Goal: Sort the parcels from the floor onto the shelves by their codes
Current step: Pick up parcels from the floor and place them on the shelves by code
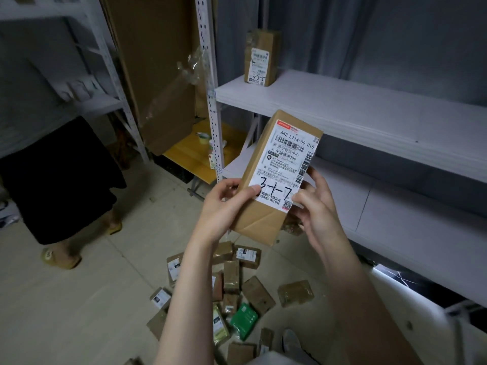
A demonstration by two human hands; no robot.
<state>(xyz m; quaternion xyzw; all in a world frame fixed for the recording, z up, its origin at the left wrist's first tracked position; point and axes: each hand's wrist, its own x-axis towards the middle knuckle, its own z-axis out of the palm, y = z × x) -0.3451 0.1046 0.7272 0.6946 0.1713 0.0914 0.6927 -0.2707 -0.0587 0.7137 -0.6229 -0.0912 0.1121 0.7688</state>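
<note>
Here, left grip (224,206) and right grip (316,206) both curled round brown parcel (263,225), marked 3-1-7

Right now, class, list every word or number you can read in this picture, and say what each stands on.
"642 L714-00 015": top of the label on the held parcel.
"济宁转运中心": same label, below the barcode.
"3-1-7": handwritten low on that label.
Shelf parcel: handwritten code, first "3", last "5", middle unclear.
Floor parcels: labels too small to read.

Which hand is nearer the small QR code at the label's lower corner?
Right. The right hand holds the parcel edge beside the QR code; the left hand grips the opposite edge, across the label.
</note>
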